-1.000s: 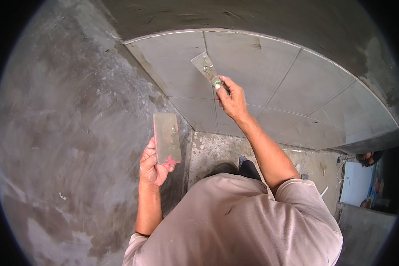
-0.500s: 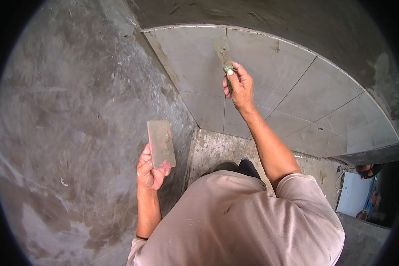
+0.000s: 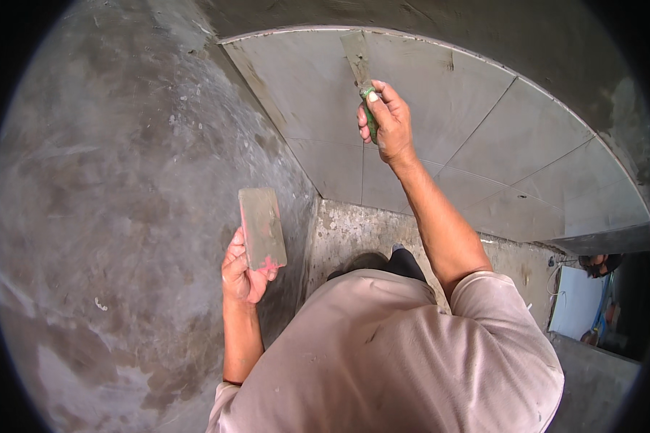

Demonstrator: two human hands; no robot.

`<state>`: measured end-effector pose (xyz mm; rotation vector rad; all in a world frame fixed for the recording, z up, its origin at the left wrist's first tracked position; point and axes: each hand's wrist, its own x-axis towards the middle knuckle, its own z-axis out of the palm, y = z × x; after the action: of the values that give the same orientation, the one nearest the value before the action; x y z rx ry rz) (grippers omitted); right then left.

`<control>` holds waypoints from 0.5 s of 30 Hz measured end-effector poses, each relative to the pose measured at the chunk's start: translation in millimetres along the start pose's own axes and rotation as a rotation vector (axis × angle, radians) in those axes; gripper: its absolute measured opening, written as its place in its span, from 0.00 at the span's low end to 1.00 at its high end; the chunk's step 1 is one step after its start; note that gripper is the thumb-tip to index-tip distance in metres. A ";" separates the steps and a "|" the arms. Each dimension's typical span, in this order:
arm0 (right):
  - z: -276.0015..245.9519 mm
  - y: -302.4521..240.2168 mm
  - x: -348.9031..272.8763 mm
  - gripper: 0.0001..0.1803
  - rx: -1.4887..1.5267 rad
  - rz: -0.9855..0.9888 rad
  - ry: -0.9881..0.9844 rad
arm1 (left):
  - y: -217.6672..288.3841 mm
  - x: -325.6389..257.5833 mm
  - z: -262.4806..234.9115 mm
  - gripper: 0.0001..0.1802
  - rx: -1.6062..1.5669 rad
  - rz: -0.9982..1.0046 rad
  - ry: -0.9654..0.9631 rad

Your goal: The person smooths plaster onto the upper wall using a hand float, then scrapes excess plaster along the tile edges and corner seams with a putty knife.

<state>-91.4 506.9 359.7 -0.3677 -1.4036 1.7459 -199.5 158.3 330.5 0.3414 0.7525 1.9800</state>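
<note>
My right hand [image 3: 388, 124] is closed around the green handle of a putty knife [image 3: 357, 59]. Its flat blade, smeared with grey mortar, lies at the upper part of the grey tiled wall [image 3: 440, 108], close to the top edge of the tiles. In my left hand [image 3: 244, 270] is a rectangular pink float [image 3: 263, 229], its face coated with grey mortar and turned upward. The fingers of that hand grip it from behind and below, partly hidden by it.
A bare cement wall [image 3: 137, 187] stands at my left and meets the tiles in a corner. Rough plaster [image 3: 484, 29] runs above the tile edge. Below is a stained concrete floor [image 3: 339, 231]. At the far right are a white panel [image 3: 578, 302] and blue cords or tubing [image 3: 603, 307].
My right hand and the putty knife have moved up slightly, toward the tiles' top edge. The float in my left hand has hardly shifted. The view has tilted a little.
</note>
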 end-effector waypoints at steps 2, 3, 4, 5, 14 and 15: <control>-0.5 -2.2 0.5 0.18 0.054 0.033 -0.018 | 0.4 2.5 2.0 0.17 0.006 -0.021 -0.034; -0.6 -2.4 -1.4 0.18 0.104 0.062 -0.042 | -0.3 3.2 0.7 0.17 0.005 -0.026 -0.028; -2.3 1.2 -5.6 0.18 0.105 0.068 -0.039 | -1.5 4.4 -2.0 0.17 0.004 -0.031 -0.037; -5.5 8.6 -12.6 0.19 0.096 0.140 -0.033 | -2.8 4.3 -3.4 0.17 0.003 -0.035 -0.047; -92.9 26.9 -133.6 0.28 -0.252 0.109 0.439 | -9.4 5.4 21.0 0.32 0.112 -0.033 0.018; -104.0 19.0 -140.4 0.30 -0.311 -0.009 0.605 | -8.9 5.6 9.0 0.31 0.119 -0.037 -0.012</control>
<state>55.4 469.2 270.6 -0.9658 -1.2099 1.2489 -191.5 169.6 331.5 0.4071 0.8652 1.9011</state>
